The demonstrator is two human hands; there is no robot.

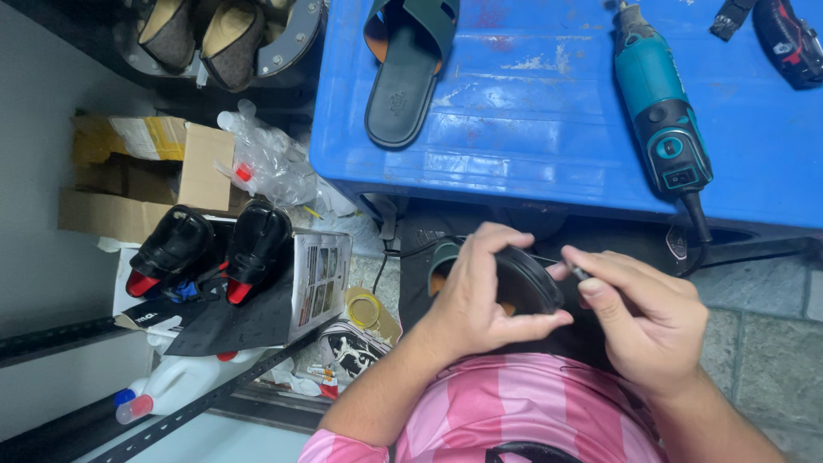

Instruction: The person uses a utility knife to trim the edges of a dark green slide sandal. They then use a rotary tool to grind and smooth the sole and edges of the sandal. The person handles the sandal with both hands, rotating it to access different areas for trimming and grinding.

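Observation:
My left hand grips a dark green sandal with a black sole edge, held on my lap below the blue table. My right hand pinches a small thin tool whose tip touches the sandal's edge. The matching green sandal lies sole side up on the blue table. Much of the held sandal is hidden by my fingers.
A teal rotary grinder lies on the table's right side, its cord hanging off the edge. On the floor at left are a pair of black shoes, a cardboard box, plastic bags, a white jug and a small tin.

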